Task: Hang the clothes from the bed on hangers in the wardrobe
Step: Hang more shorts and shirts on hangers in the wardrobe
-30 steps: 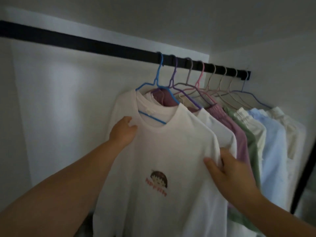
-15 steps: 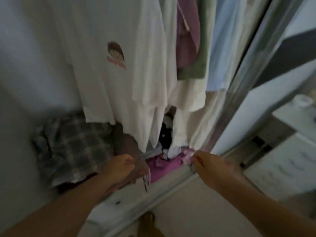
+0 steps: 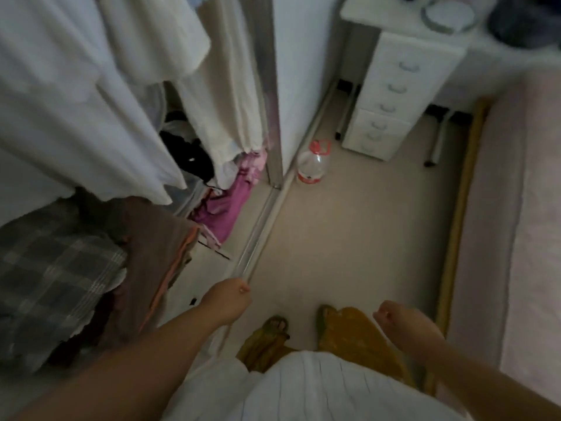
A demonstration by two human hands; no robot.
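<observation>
Fingers of both hands curl loosely, holding nothing, between wardrobe and bed.
Left hand (image 3: 228, 302) and right hand (image 3: 406, 326) hang over the floor (image 3: 349, 238); hung shirts (image 3: 76, 101) are light and limp, best taken at the shoulders; none shows on the bed (image 3: 522, 208).

Two hands: left (image 3: 226, 302), right (image 3: 405, 328). One bottle (image 3: 312, 165) far on the floor. One drawer unit (image 3: 391, 95) far right. Two slippers (image 3: 274, 325).

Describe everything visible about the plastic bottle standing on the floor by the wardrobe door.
The clear plastic bottle stands upright on the pale floor, beside the wardrobe's sliding door and in front of the white drawer unit. It has a red cap with a red carry handle and a red label band near its base. Nothing visibly touches it but the floor.
</observation>
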